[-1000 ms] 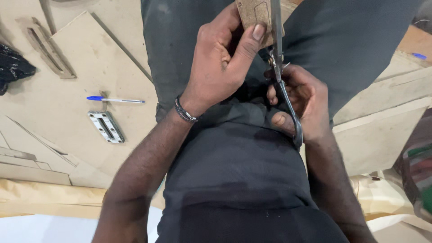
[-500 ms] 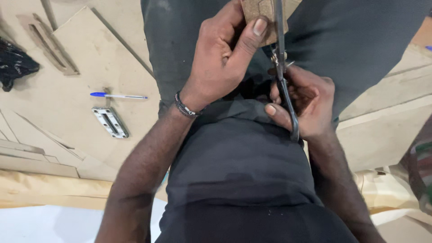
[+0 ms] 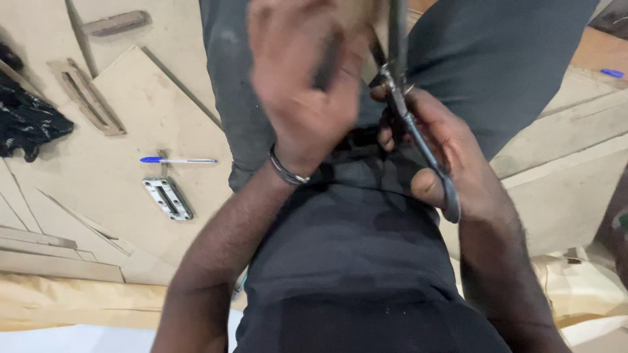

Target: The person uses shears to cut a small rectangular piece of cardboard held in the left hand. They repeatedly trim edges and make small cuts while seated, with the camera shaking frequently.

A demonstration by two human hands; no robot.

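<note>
Head view: the right hand (image 3: 451,157) is gripping a pair of dark metal scissors (image 3: 418,137) by the handle loops, fingers (image 3: 425,186) closed through and around them, blades pointing up and away at the far edge of the frame. The left hand (image 3: 307,85) is blurring with motion just left of the blades; it is curling around a pale brown piece (image 3: 366,16) at the top edge, though how firmly I cannot tell. Both are hanging above the person's dark trousers (image 3: 497,72).

The scissors are looking stiff, fairly heavy and sharp, best held by the loops. The brown piece is looking thin and light, probably flexing easily, so pinching near the cut seems wise.

On the left, a blue pen (image 3: 176,160) and a small metal bracket (image 3: 168,198) are lying on plywood sheets (image 3: 98,170).
</note>
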